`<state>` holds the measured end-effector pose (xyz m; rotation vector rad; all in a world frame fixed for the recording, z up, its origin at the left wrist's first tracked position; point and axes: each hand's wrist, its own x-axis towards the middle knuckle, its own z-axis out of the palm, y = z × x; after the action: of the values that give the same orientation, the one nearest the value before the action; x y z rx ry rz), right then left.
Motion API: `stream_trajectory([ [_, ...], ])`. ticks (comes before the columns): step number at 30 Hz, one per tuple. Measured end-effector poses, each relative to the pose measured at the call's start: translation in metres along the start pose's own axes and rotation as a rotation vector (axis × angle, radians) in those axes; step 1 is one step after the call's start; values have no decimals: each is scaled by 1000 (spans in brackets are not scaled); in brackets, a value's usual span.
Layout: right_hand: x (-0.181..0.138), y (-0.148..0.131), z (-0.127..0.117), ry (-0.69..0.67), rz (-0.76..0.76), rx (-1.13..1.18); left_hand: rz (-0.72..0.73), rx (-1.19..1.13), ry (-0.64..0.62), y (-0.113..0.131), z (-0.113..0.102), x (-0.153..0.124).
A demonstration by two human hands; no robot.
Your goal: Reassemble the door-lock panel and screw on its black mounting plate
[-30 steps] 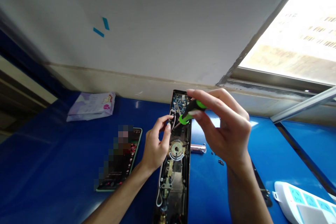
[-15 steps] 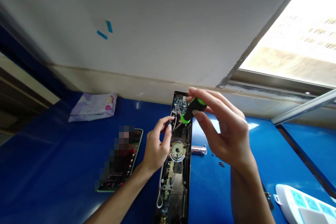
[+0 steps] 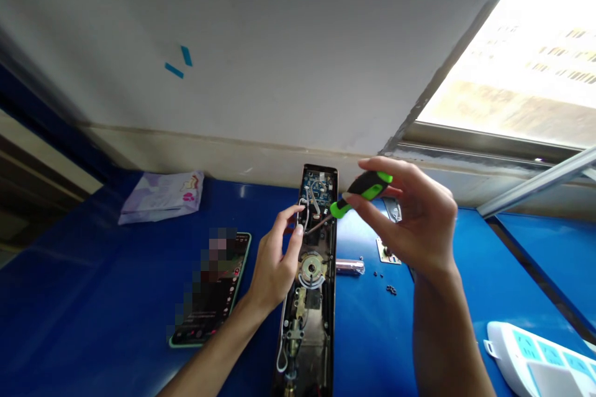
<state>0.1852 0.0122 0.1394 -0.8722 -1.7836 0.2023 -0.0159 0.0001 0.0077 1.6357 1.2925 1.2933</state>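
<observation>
A long black door-lock body (image 3: 308, 298) lies open on the blue table (image 3: 93, 298), showing a blue circuit board, white wires and a round metal hub. My left hand (image 3: 274, 260) rests against its left edge, thumb and forefinger pinched at a white wire. A green and black screwdriver (image 3: 361, 191) is gripped by the fingers of my right hand (image 3: 412, 217), raised above the lock's right side. The thin shaft slants down left, and its tip sits by the wires near the board.
A phone (image 3: 212, 288) lies left of the lock. A purple packet (image 3: 161, 195) is at the back left by the wall. Small screws (image 3: 390, 288), a silver cylinder (image 3: 349, 267) and a small plate (image 3: 386, 253) lie right of the lock. A white power strip (image 3: 540, 363) sits front right.
My right hand has drawn the screwdriver handle to the right and tilted it flatter, uncovering the circuit board. The left hand has stayed at the wire.
</observation>
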Motion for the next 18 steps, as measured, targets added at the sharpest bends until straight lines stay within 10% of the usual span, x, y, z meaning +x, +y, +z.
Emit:
stream_trajectory([
  [6, -1, 3, -43, 35, -11, -78, 369, 297, 35, 22, -5, -2],
  [14, -4, 21, -67, -500, 422, -194, 638, 472, -241, 46, 14, -5],
  [18, -3, 34, -60, -557, 500, -177, 642, 491, -258, 43, 17, -4],
])
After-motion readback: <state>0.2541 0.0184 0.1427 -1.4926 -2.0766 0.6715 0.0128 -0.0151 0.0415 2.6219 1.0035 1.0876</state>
